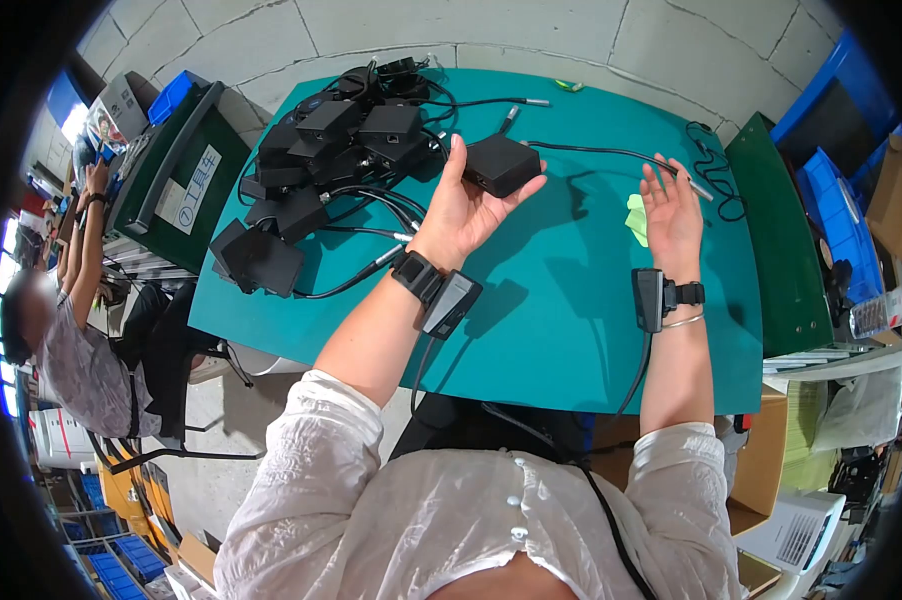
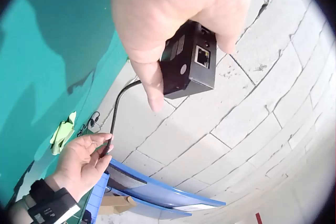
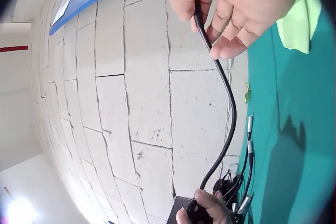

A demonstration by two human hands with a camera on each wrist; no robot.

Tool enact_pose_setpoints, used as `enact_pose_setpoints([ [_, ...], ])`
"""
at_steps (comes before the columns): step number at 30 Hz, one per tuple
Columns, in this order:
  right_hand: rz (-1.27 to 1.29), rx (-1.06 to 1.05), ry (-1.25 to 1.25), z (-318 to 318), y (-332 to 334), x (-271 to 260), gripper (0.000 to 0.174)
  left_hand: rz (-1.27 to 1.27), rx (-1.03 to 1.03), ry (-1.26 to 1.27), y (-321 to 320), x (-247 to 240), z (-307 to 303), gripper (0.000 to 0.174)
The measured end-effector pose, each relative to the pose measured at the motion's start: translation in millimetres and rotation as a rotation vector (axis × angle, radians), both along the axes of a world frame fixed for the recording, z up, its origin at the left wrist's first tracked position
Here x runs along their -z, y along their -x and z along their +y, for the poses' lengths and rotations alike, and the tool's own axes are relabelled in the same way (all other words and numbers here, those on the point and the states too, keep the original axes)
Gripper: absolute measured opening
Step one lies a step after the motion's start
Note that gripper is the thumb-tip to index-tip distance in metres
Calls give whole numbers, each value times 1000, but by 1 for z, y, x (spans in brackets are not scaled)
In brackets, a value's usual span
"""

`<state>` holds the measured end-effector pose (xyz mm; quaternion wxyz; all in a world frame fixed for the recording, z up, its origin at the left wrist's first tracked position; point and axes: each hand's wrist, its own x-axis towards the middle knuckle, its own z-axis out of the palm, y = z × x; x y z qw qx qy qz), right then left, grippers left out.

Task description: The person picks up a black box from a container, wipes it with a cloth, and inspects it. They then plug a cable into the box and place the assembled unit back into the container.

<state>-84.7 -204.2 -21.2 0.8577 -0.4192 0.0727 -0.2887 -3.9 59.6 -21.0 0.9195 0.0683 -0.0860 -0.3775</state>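
Note:
My left hand (image 1: 468, 208) grips a small black box (image 1: 502, 165) above the table, thumb on one side and fingers on the other. A network port (image 2: 202, 57) shows on the box's end in the left wrist view. From the box a black cable (image 1: 601, 150) runs across to my right hand (image 1: 674, 215). There the thumb and fingers pinch the cable near its metal-tipped end (image 1: 702, 190). In the right wrist view the cable (image 3: 229, 98) hangs in a slack curve between both hands.
A pile of similar black boxes (image 1: 321, 145) with cables covers the left of the green table (image 1: 531, 340). A light green cloth (image 1: 636, 220) lies by my right hand, a thin black cord (image 1: 716, 165) beyond it. Another person (image 1: 91, 340) sits at far left.

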Motion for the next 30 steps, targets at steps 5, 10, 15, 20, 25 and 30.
enact_pose_setpoints([
  [5,18,-10,-61,-3,-3,5,25,-3,-6,-48,4,-6,1,49],
  [10,44,-63,-165,-5,-3,8,25,-645,-115,-483,14,-19,3,58],
  [15,-49,-93,-191,-9,-4,6,27,-1061,-175,-685,27,-20,-7,62],
  [20,-16,-205,-69,3,-2,-6,28,-1321,-279,-759,24,-17,-8,62],
  [25,99,-387,112,31,1,-15,39,-1318,-331,-809,24,-13,-9,61],
  [30,146,-685,270,67,9,-18,53,-1304,-435,-853,23,-11,-8,63],
])
